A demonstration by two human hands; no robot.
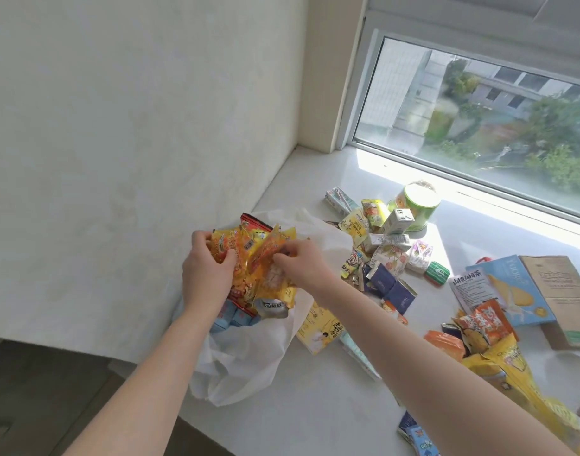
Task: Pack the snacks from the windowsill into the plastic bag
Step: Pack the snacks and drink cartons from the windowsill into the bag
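1. A bunch of orange and yellow packets (249,258) is held over the mouth of the white bag (249,357), which lies at the left edge of the windowsill (315,406), partly hanging over it.
2. The left hand (206,271) is curled round the left side of the bunch, fingers (199,238) wrapped over its top.
3. The right hand (301,261) pinches the right side of the same bunch, fingertips (282,255) pressed into the foil.
4. Blue packs (236,319) and a silver-ended packet are already seen inside the bag, directly below the bunch.
5. The deciding relation: the bag's mouth lies straight under the fingers, so the bunch probably needs only to be lowered and released. The long axis of the packets runs roughly upright, toward the opening.
6. The remaining snacks lie to the right of the bag: a heap of small cartons (380,238) beside a green tub (417,205) near the window, and further packets (479,327) toward the right edge.
7. The right hand is judged nearer to that heap; much is yet to be packed.
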